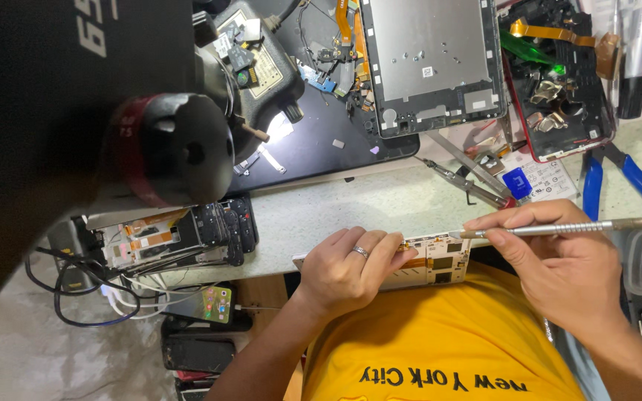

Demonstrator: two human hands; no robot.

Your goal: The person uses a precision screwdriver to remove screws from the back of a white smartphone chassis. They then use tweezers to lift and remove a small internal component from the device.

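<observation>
A person in a yellow shirt (440, 349) sits at a cluttered repair surface (351, 208), seen from above. Nearest the body, the left hand (351, 267) wears a ring and is curled over an opened phone (436, 260), pinning it at the surface's near edge with its white frame and small gold-coloured parts facing up. The right hand (559, 267) is closed around a slim metal screwdriver (551, 230), held like a pen, its tip touching the phone's upper edge just beside the left fingertips.

To the left lie a stack of dismantled phones (180, 238), a lit phone (213, 303) and tangled cables (83, 289). Farther out, tweezers (462, 182) and blue-handled pliers (626, 182) rest on the surface. Beyond them sit a dark mat (321, 148) scattered with small parts, an opened tablet (432, 63) showing its silver inner plate, and a red-edged opened device (559, 96) with an orange ribbon cable. A large black microscope body (98, 96) fills the upper left.

The risk, as a judgement: the phone overhangs the edge, so a hard push could tip it into the lap. The tip sits so close to the fingers that a slip could jab them or scratch the board, and loosened screws could roll off unseen.
</observation>
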